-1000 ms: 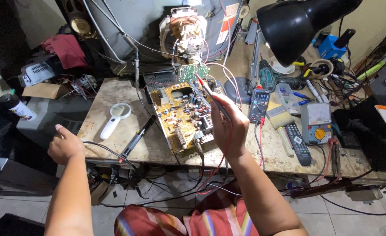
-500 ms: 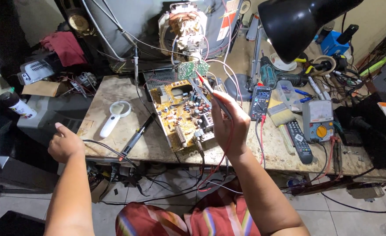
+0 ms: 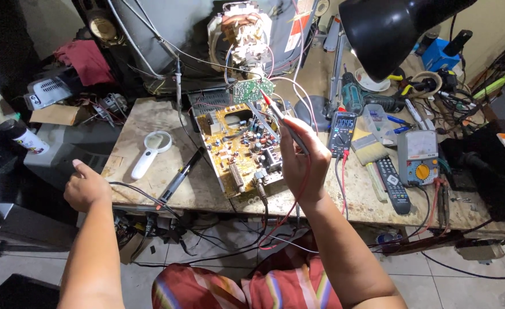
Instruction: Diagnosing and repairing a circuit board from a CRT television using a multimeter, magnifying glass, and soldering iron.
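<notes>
My right hand (image 3: 303, 160) is closed in a pen grip on the slim red-tipped multimeter probe (image 3: 281, 117), whose point rests up at the small green round-edged circuit board (image 3: 253, 90) plugged onto the neck of the picture tube. Below it, the large yellow-tan main circuit board (image 3: 242, 150) lies tilted on the worn wooden workbench (image 3: 149, 114), just left of my wrist. My left hand (image 3: 85, 186) is loosely curled, holding nothing, resting at the bench's front-left corner near a black cable.

To do this well, I judge I should keep the probe steep and the tip on a single solder point — the pins on that green board sit close together, and a slip could bridge two of them. The probe's red lead trails down past my wrist, so I'd keep it from dragging across the yellow board's components. The dark handheld digital multimeter (image 3: 341, 127) sits just right of my hand with its display lit — I can glance at it without moving the tip. Keeping my free hand away from the boards seems wise too.
</notes>
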